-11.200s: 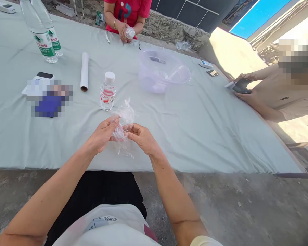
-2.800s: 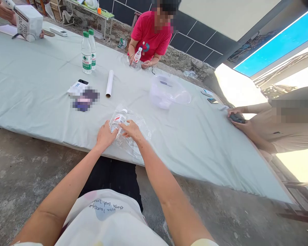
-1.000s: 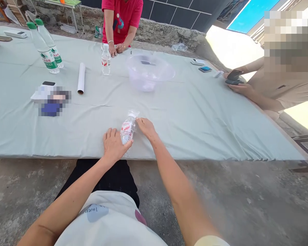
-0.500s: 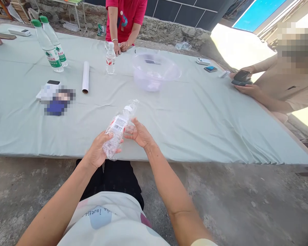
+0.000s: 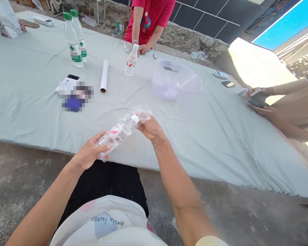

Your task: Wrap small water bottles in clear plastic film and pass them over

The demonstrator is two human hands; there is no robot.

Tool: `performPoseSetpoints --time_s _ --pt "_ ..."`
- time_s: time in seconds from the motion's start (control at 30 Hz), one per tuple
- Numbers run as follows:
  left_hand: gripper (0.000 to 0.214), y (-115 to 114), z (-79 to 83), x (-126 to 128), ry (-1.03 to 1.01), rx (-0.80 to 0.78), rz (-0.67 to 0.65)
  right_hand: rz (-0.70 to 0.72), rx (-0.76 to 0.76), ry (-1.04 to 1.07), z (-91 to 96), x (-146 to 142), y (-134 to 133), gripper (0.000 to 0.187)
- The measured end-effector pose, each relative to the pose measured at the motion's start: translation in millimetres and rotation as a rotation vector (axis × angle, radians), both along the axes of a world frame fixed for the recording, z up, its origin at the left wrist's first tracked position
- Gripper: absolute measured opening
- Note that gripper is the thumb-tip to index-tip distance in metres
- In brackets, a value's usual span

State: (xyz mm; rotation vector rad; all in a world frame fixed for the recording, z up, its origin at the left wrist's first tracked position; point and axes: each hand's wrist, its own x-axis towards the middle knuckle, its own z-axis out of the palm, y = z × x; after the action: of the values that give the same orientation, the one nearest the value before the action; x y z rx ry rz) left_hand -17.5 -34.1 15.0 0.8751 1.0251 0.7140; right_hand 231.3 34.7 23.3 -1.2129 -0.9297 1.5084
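A clear plastic water bottle (image 5: 120,134) with a white cap and a red-and-white label lies tilted between my hands, above the near edge of the table. Thin clear plastic film (image 5: 141,111) is wrapped around it and bunches up past the cap. My left hand (image 5: 92,150) is closed around the bottle's lower end, thumb on top. At the cap end, my right hand (image 5: 151,127) has its fingers closed on the gathered film, right beside the cap. Its fingertips are partly hidden by the film.
On the cloth-covered table (image 5: 207,147) stand a translucent purple basin (image 5: 164,90), another water bottle (image 5: 130,63), two green-capped bottles (image 5: 74,51) and a white roll (image 5: 104,77). A person in red (image 5: 149,20) is across; another person's hands (image 5: 264,109) hold a dark object at right.
My right hand has closed on the film by the cap, where its fingers were apart before. The bottle has tipped closer to level. The whole view has swung left and tilted.
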Motion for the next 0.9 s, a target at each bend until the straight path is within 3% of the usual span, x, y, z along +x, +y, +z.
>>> performPoseSetpoints --time_s 0.07,0.2,0.3,0.37,0.43,0.53,0.6,0.67,0.77,0.9 --pt "0.064 8.7 4.1 -6.1 0.094 0.125 0.033 0.026 0.011 0.028 9.2 -2.4 0.2 0.014" --pt "0.062 29.7 7.3 -16.9 0.329 0.398 0.098 0.105 0.009 -0.054 24.6 -4.1 -3.8 0.058" --pt "0.064 42.6 5.8 -16.9 0.451 0.484 0.166 -0.009 0.085 -0.166 24.8 -12.9 -2.9 0.053" --pt "0.066 48.9 4.8 -10.7 0.322 0.438 0.174 -0.178 0.14 -0.099 21.4 -21.2 0.9 0.041" --pt "0.062 55.1 4.7 0.6 0.055 0.339 0.148 -0.312 0.167 0.044 19.7 -27.7 5.6 0.038" --pt "0.042 67.1 5.2 24.8 -0.237 0.148 0.25 -0.348 0.18 0.139 21.6 -32.1 10.1 0.032" --pt "0.029 77.9 4.1 43.1 -0.276 0.009 0.407 -0.38 0.255 0.042 22.4 -32.9 11.2 0.031" --pt "0.023 90.6 1.5 61.0 -0.316 -0.136 0.484 -0.458 0.428 -0.15 20.3 -32.8 13.4 0.035" --pt "0.024 111.6 -4.4 85.1 -0.433 -0.26 0.459 -0.495 0.691 -0.358 14.7 -31.8 21.5 0.037" --pt "0.025 137.2 -13.8 112.5 -0.547 -0.268 0.496 -0.402 0.945 -0.407 12.7 -35.7 35.3 0.03"
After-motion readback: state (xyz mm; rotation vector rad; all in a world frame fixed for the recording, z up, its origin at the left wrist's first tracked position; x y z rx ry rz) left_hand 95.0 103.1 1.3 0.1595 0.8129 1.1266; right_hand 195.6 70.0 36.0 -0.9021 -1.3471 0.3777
